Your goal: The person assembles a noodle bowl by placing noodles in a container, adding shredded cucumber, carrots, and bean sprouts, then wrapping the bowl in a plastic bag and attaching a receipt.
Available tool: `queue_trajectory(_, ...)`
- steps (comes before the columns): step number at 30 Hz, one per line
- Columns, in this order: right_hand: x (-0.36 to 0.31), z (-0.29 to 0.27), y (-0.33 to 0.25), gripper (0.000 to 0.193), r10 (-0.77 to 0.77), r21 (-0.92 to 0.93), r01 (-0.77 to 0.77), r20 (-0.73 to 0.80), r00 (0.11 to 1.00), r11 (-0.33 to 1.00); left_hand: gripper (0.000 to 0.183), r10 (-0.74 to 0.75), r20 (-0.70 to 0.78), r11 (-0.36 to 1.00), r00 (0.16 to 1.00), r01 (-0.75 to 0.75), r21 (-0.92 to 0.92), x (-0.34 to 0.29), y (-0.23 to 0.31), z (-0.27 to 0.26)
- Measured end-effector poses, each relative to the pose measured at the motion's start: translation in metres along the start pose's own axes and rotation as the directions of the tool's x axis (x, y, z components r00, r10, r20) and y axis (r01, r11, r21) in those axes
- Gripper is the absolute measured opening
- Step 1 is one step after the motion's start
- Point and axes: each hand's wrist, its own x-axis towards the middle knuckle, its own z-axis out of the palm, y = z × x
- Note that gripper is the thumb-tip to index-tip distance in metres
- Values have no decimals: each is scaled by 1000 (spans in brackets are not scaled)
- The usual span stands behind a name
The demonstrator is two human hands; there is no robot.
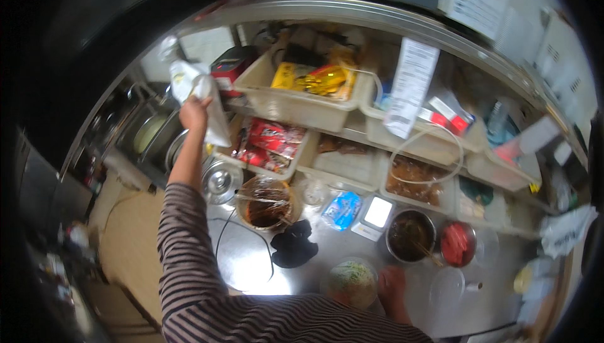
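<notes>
The left hand (194, 115) grips a creased white bag (217, 120) beside a red-and-black box (234, 66) — likely light, limp and slick, best held by a bunched fold. The right hand (393, 285), its grip unclear, sits beside a round bowl (324, 278) of fine pale shreds (352, 275) — beyond, glossy red packets (274, 134).

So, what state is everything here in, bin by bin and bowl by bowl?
Left hand: raised, closed on the white bag
White bag: gripped, creased
Right hand: beside the vegetable bowl, grip unclear
Vegetable bowl: uncovered, holding pale shreds with green
Sauce tub: dark contents, clear film over it
Steel pot: uncovered, dark contents
Black cloth: crumpled
Red-packet bin: open-topped, well stocked
</notes>
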Motion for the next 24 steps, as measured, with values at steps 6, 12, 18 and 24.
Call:
queue_trajectory(6,-1,-4,-4,8,32,60,-31,-10,999,998,50,63,-18,990,998,-65,-122,-5,-4,-23)
queue_trajectory(12,-9,-7,-7,8,8,115,-4,-36,999,993,44,129,-141,958,982,-160,-236,-49,-11,-82)
queue_trajectory(18,0,-15,-34,11,153,336,-150,20,988,930,22,586,-194,771,786,-615,-165,-165,54,-180)
queue_trajectory(24,61,-9,-75,22,164,695,-329,295,941,639,11,923,-93,249,373,-764,-596,-293,90,-219)
